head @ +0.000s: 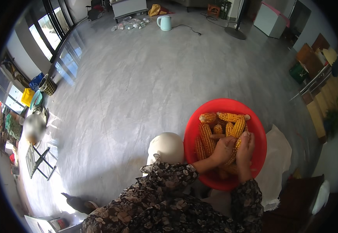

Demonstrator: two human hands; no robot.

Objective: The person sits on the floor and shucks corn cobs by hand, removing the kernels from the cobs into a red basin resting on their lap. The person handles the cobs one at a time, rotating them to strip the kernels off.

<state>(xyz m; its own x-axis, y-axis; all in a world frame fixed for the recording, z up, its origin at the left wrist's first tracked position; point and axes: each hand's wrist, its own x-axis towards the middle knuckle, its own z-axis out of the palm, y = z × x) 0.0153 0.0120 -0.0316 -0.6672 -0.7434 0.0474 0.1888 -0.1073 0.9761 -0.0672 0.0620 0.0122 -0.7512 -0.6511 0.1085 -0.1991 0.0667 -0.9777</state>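
Observation:
A red plastic basin [190, 131] full of yellow corn ears [206, 136] is in front of me, right of centre. Above its contents, my right hand [245, 148] grips one ear of dried corn [238, 144], with the thumb along its upper end. My left hand [223, 151] is curled against the same ear from the left, its fingertips pressed to the kernels. Part of that ear is hidden by my fingers. A bare brown cob [217, 136] lies among the ears just beyond my left hand.
A cream rounded object [166, 148] adjoins the basin's left side; a white woven sack [275, 154] lies to its right. A folding stool [40, 160] stands far left. On the floor ahead are an electric kettle [165, 23] with its cord and several plastic bottles [131, 24].

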